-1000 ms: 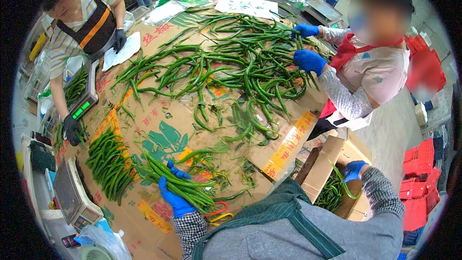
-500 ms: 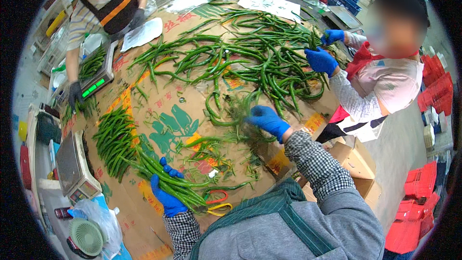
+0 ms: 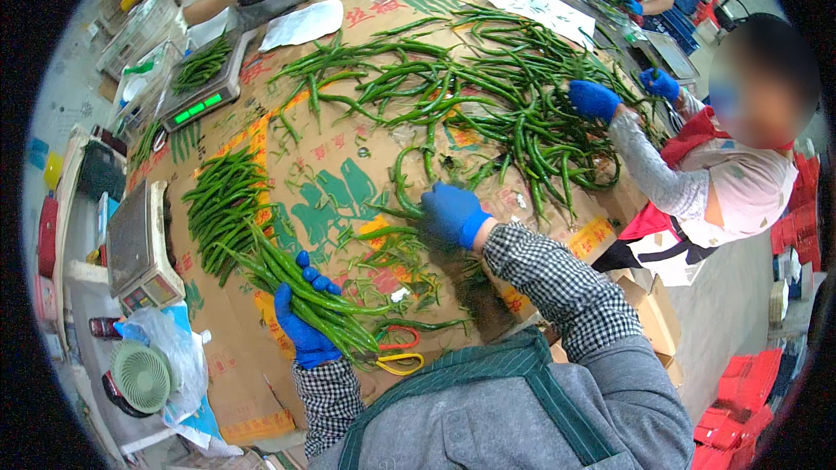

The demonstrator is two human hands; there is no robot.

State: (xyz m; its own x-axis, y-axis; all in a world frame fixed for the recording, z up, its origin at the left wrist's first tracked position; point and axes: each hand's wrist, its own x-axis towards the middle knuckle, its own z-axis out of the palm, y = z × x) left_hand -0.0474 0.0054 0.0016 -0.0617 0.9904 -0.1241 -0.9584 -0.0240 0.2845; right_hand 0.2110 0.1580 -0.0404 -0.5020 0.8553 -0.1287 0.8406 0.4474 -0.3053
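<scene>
My left hand (image 3: pixel 306 331), in a blue glove, is closed around a bunch of long green chili peppers (image 3: pixel 326 309) low over the table. Handles of scissors (image 3: pixel 399 364), one red and one yellow, stick out beside the bunch's near end. Just beyond lies a neat pile of chili peppers (image 3: pixel 222 209). My right hand (image 3: pixel 455 216), also blue-gloved, reaches down at the near edge of the loose chili peppers (image 3: pixel 470 91), touching or just above a curved one. Its fingertips are hidden and smeared, so its grip cannot be told.
Brown printed cardboard (image 3: pixel 248 374) covers the table, with stem scraps (image 3: pixel 409 265) between my hands. Scales (image 3: pixel 139 248) stand at left, another scale (image 3: pixel 200 104) bearing peppers behind. A co-worker's blue-gloved hand (image 3: pixel 596 100) is over the loose peppers at right. Cardboard boxes (image 3: pixel 649 309) stand below the edge.
My right hand has come slightly left and nearer to the table's middle. My left hand keeps its bunch. The far-left co-worker's hand has left the table beside the scale; the view has shifted.
</scene>
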